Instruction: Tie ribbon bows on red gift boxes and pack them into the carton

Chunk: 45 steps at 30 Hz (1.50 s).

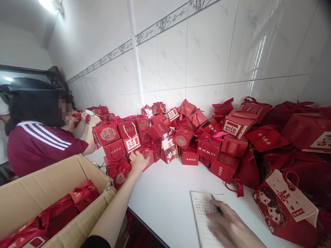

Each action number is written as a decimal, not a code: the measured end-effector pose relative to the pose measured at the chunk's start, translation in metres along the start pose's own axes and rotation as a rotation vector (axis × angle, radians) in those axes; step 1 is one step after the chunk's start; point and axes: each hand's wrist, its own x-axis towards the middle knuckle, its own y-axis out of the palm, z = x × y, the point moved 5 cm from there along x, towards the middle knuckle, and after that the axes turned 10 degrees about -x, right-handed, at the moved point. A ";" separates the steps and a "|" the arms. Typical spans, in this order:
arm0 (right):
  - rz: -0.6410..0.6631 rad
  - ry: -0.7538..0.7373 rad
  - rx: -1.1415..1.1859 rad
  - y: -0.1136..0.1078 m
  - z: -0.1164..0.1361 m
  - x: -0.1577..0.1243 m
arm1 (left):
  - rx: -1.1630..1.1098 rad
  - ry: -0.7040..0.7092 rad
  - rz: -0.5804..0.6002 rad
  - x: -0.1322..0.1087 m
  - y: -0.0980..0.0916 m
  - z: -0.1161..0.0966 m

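Observation:
Red wedding gift boxes (110,135) with gold lettering, cords and ribbons are stacked along the white table. My left hand (139,161) reaches to the left part of the pile, fingers apart and touching the front of the boxes just below a white double-happiness tag (132,143). It does not lift any box. Low at the right, my right hand (226,220) is closed around a dark pen (218,208) over a lined notebook (203,224). Handwritten lines cover the page's upper part. This hand is partly blurred, and the pen's tip is hard to make out.
An open cardboard box (77,167) with red gift boxes inside stands at the left. Beyond it, a person in a maroon striped shirt (49,148) handles things at the table's far end. A cartoon-couple gift box (284,210) lies tilted right of the notebook. A tiled wall (207,51) rises behind.

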 end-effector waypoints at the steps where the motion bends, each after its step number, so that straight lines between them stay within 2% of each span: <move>1: -0.002 0.018 0.020 0.003 0.000 0.000 | 0.029 -0.037 -0.026 0.002 0.000 0.001; 5: -0.109 0.107 0.062 0.010 -0.019 0.000 | 0.072 -0.106 -0.045 0.006 -0.007 0.000; 8: -0.173 0.158 0.042 0.013 -0.042 -0.001 | 0.060 -0.094 -0.027 -0.004 -0.012 -0.004; 11: -0.225 0.175 -0.020 0.013 -0.064 -0.003 | 0.044 -0.028 -0.026 -0.028 -0.012 -0.015; 15: -0.414 0.283 -0.212 0.001 -0.085 -0.009 | -0.089 0.161 0.016 -0.078 -0.007 -0.038; 17: -0.484 0.301 -0.254 -0.009 -0.084 -0.011 | -0.264 0.226 0.155 -0.107 -0.002 -0.048; 20: -0.500 0.325 -0.112 -0.030 -0.069 -0.008 | -0.479 0.251 0.508 -0.150 0.009 -0.063; 23: -0.393 0.419 0.341 -0.045 -0.051 -0.003 | -0.491 0.270 0.847 -0.187 0.023 -0.080; 25: -0.299 0.455 0.464 -0.051 -0.036 0.000 | -0.445 0.282 1.004 -0.204 0.032 -0.090; 28: -0.227 0.504 0.545 -0.054 -0.020 -0.003 | -0.423 0.264 1.158 -0.216 0.043 -0.097; 30: -0.247 0.540 0.563 -0.056 -0.015 -0.008 | -0.478 0.244 1.180 -0.215 0.046 -0.099; 31: -0.263 0.555 0.571 -0.057 -0.013 -0.009 | -0.514 0.230 1.141 -0.212 0.046 -0.099; 34: -0.286 0.573 0.638 -0.057 -0.012 -0.010 | -0.534 0.113 0.892 -0.199 0.043 -0.093; 36: -0.285 0.564 0.707 -0.055 -0.012 -0.007 | -0.485 0.043 0.824 -0.195 0.043 -0.090; 40: -0.302 0.559 0.832 -0.053 -0.010 -0.004 | -0.511 0.058 0.937 -0.199 0.045 -0.095; 45: -0.363 0.595 0.955 -0.051 -0.006 -0.015 | -0.563 0.020 0.988 -0.201 0.046 -0.090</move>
